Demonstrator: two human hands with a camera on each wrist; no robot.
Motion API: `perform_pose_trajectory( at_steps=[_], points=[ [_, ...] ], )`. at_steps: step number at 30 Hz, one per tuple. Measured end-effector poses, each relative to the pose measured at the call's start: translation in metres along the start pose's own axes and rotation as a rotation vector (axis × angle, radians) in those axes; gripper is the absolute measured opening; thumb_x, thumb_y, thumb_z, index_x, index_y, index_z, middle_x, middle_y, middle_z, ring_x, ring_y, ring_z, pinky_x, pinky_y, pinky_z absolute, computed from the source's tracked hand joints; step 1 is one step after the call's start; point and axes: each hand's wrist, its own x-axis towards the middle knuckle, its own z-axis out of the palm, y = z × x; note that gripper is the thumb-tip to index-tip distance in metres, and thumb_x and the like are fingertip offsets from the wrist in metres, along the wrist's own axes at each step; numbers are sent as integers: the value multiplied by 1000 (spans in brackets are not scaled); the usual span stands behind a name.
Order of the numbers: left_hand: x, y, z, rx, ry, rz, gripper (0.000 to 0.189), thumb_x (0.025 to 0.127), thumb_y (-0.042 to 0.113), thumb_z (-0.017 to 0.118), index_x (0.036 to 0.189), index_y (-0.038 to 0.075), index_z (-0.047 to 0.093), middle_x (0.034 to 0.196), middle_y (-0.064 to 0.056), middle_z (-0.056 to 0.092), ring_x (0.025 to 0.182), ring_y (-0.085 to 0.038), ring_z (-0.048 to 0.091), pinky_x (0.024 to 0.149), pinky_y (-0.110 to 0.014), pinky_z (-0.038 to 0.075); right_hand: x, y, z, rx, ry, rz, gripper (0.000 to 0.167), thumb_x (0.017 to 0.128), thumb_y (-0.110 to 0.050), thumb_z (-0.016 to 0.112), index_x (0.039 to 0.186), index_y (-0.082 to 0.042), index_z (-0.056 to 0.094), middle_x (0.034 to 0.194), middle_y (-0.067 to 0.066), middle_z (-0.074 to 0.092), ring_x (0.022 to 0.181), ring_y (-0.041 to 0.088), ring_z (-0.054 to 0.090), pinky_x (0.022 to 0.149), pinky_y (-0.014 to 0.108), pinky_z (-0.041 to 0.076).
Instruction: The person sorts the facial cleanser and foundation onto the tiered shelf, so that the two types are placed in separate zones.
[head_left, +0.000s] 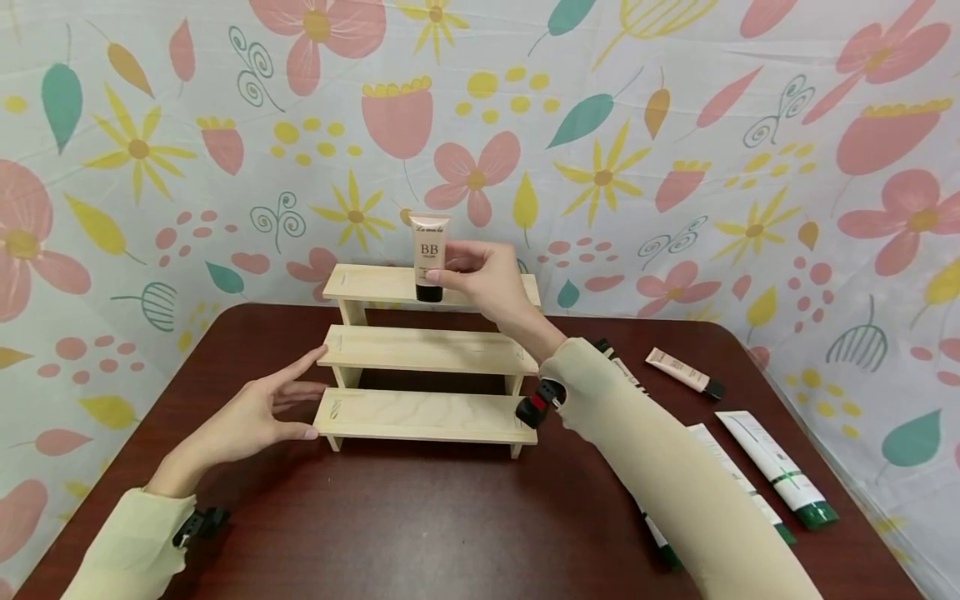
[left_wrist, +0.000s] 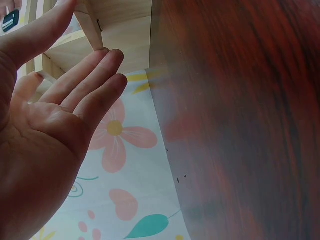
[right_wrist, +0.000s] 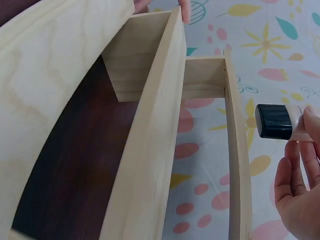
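My right hand (head_left: 487, 279) pinches a small pink BB cream tube (head_left: 430, 250), upright with its black cap (right_wrist: 274, 121) down. In the right wrist view a gap separates the cap from the top board of a three-tier wooden display stand (head_left: 431, 348). At the stand's left side, my left hand (head_left: 243, 417) has its fingers spread and fairly straight. Its forefinger and thumb tips meet the ends of the middle and bottom boards. The left wrist view shows that palm (left_wrist: 50, 127) beside the wood.
On the table's right side lie another pink tube (head_left: 684, 372) and a white tube with a green cap (head_left: 776, 467). More white tubes (head_left: 738, 475) lie partly behind my right sleeve. A flower-printed cloth (head_left: 472, 100) hangs behind the dark table (head_left: 420, 517).
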Motion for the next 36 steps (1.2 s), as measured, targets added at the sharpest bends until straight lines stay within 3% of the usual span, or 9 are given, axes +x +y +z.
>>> perform_pose_trajectory(
  at_steps=[20, 36],
  points=[
    [0, -1, -1, 1, 3, 2, 114, 81, 7, 93, 170, 27, 25, 133, -17, 69, 124, -37, 66, 101, -61, 50, 35, 8, 39, -36, 58, 38, 43, 85, -10, 91, 125, -4, 78, 107, 7, 79, 95, 19, 74, 78, 27, 56],
    [1, 1, -1, 8, -1, -6, 113, 81, 9, 93, 170, 27, 25, 134, -17, 69, 124, -37, 66, 102, -60, 50, 46, 12, 68, -45, 56, 1, 41, 87, -9, 89, 126, -4, 77, 107, 6, 79, 92, 15, 74, 74, 26, 58]
  ],
)
